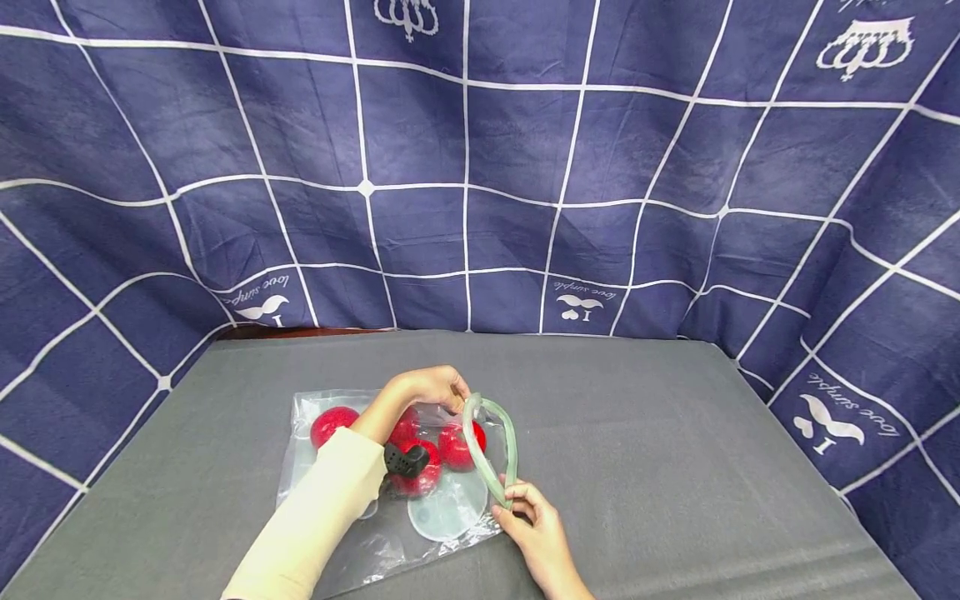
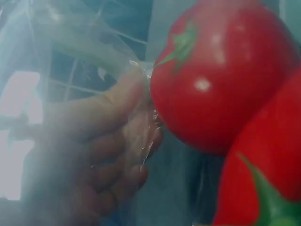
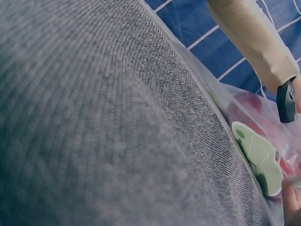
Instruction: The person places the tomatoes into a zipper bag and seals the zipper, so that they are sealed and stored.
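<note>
A clear plastic bag (image 1: 375, 554) with a pale green rim band (image 1: 512, 442) lies on the table, its mouth spread towards the right. Inside are several red tomatoes (image 1: 333, 427) with green stems and a pale green flat piece (image 1: 448, 507), which shows light green in the right wrist view (image 3: 257, 153). My left hand (image 1: 438, 387) grips the far end of the band, its fingers curled at the film in the left wrist view (image 2: 110, 127). At the near end, my right hand (image 1: 534, 527) pinches the band between thumb and fingers.
The grey cloth-covered table (image 1: 637, 433) extends around the bag on all sides. A blue curtain (image 1: 510, 233) with white lines hangs behind it and at both sides. My left forearm, in a cream sleeve (image 1: 315, 508) with a black wrist device (image 1: 407, 460), crosses over the bag.
</note>
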Tool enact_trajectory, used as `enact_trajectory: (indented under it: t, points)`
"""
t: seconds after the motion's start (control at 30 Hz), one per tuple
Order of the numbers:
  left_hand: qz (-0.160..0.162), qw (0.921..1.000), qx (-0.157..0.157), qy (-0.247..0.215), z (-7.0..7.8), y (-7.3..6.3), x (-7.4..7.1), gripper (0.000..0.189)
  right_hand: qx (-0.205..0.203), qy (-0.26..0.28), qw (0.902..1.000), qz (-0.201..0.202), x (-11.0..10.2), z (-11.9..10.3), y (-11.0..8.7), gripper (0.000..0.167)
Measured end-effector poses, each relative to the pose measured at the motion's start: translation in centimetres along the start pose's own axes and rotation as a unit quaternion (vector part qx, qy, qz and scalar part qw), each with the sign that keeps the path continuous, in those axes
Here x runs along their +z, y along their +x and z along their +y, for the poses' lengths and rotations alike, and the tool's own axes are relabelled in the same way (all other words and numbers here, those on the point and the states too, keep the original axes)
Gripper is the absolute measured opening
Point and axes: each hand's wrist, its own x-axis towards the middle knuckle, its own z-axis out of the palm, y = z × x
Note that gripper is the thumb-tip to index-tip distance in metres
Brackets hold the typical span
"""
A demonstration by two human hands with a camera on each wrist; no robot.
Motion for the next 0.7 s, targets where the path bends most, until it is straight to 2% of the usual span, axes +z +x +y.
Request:
enact_trajectory:
  t: [0.13,0.17,0.2,0.33,0.43,0.6,0.7]
  points:
    - [0.015,0.9998,-0.001,-0.015,0.5,-0.5,0.0,0.013,-0.005,-0.007,0.9999,-0.008,-0.1,0.0,0.0,0.025]
    - [0.019,0.9993,-0.005,-0.031,0.9,-0.8,0.0,0.014,-0.004,-0.009,0.9999,-0.01,-0.2,0.1,0.0,0.025]
    - [0.029,0.9983,-0.031,-0.041,2.1,-1.6,0.1,0.016,-0.001,-0.01,0.9999,-0.011,-0.2,0.1,-0.1,0.024]
    - [0.048,0.9955,-0.035,-0.074,3.1,-2.6,-0.1,0.014,0.0,-0.012,0.9999,-0.006,-0.1,0.0,0.0,0.021]
    - [0.068,0.9943,-0.033,-0.075,3.1,-2.7,-0.5,0.015,-0.003,-0.002,1.0,0.001,-0.1,0.0,0.0,0.021]
    - [0.082,0.9919,-0.033,-0.091,2.9,-2.7,-0.9,0.025,-0.004,0.01,0.9999,0.007,0.0,0.0,-0.1,0.023]
    - [0.11,0.9868,-0.023,-0.117,2.7,-2.7,-1.0,0.027,-0.01,-0.003,0.9999,0.012,0.0,0.0,-0.1,0.023]
